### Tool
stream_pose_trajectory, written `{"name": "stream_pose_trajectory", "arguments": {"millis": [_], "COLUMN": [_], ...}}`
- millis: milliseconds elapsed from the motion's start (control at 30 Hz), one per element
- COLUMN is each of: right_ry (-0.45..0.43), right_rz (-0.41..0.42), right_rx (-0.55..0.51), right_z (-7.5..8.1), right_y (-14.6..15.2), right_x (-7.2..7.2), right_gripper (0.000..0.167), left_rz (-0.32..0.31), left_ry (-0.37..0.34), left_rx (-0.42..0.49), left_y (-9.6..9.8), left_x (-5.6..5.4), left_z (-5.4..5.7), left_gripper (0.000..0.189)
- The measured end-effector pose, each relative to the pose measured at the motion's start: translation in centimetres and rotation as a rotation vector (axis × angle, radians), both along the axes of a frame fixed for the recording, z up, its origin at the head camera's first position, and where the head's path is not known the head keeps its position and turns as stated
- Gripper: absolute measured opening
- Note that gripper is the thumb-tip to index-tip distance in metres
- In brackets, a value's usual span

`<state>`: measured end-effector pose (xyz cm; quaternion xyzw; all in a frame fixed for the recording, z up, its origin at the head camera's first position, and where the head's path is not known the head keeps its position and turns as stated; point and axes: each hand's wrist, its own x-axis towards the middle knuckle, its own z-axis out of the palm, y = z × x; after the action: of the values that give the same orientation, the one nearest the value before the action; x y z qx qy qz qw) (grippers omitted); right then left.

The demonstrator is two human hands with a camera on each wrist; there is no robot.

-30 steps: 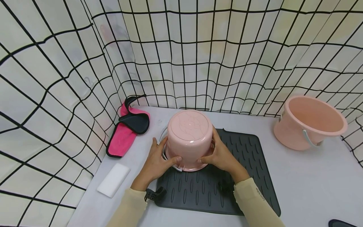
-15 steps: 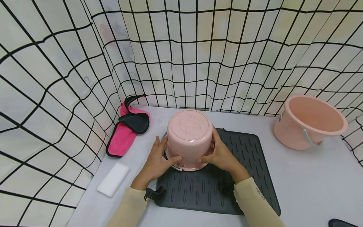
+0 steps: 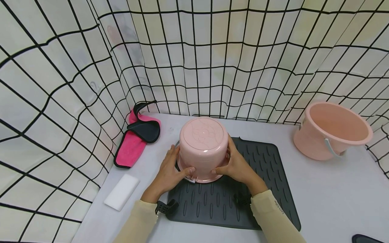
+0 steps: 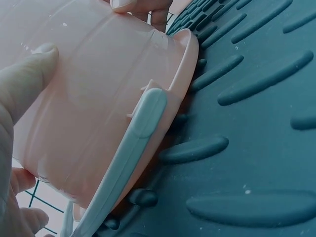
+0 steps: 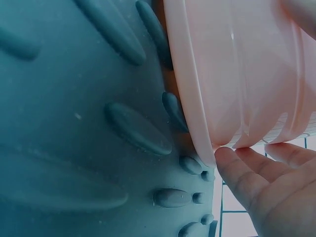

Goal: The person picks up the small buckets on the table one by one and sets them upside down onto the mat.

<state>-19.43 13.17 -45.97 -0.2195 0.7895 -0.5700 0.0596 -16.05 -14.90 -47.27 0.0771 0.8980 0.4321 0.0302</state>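
- My left hand (image 3: 167, 175) grips the left side of a bucket (image 3: 203, 152), its thumb flat on the near wall and its fingers reaching round the side.
- My right hand (image 3: 238, 167) grips the other side, thumb likewise on the near wall.
- The bucket is glossy pink plastic, upside down between my hands, its round base raised with a swirling pattern.
- Under it lies a dark mat (image 3: 273, 179) covered in long oval ridges.
- My left wrist's view brings up a pale, smooth handle (image 4: 131, 143) joined at the rim (image 4: 183, 74); from my head only bits of it show.
- My right wrist's view shows those fingertips (image 5: 227, 160) touching beside the rim, which my head's view hides.
- Left of the mat are a smooth white block (image 3: 121, 192) and a pink cloth (image 3: 133, 153) with black edging.
- Far right, a second bucket (image 3: 313, 143) stands mouth up on the white table (image 3: 340, 199).
- Black wire grid (image 3: 211, 64) rises behind.
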Motion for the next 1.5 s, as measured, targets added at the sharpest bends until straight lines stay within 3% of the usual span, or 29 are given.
{"name": "stream_pose_trajectory", "arguments": {"millis": [367, 633, 1067, 1200, 1300, 1500], "right_ry": [0.005, 0.012, 0.021, 0.050, 0.083, 0.158], "right_rz": [0.001, 0.003, -0.028, -0.099, -0.157, -0.219], "right_rx": [-0.009, -0.010, 0.041, 0.157, 0.276, 0.481], "right_z": [0.0, -0.1, 0.2, 0.7, 1.3, 2.1], "right_y": [0.1, 0.0, 0.1, 0.3, 0.5, 1.1], "right_x": [0.0, 0.0, 0.5, 1.0, 1.5, 2.6], "right_gripper": [0.144, 0.144, 0.142, 0.136, 0.135, 0.133], "left_rz": [-0.024, -0.059, -0.047, -0.002, 0.027, 0.027], "left_ry": [0.022, 0.075, 0.047, 0.070, 0.129, 0.218], "left_rx": [0.040, 0.101, 0.115, 0.053, -0.017, -0.084], "left_y": [0.2, 0.3, 0.5, 0.6, 0.6, 0.5], "left_x": [-0.1, -0.2, 0.3, 0.6, 0.8, 1.1], "left_z": [-0.1, -0.1, 0.6, 0.9, 1.1, 1.4], "left_gripper": [0.109, 0.108, 0.108, 0.116, 0.121, 0.115]}}
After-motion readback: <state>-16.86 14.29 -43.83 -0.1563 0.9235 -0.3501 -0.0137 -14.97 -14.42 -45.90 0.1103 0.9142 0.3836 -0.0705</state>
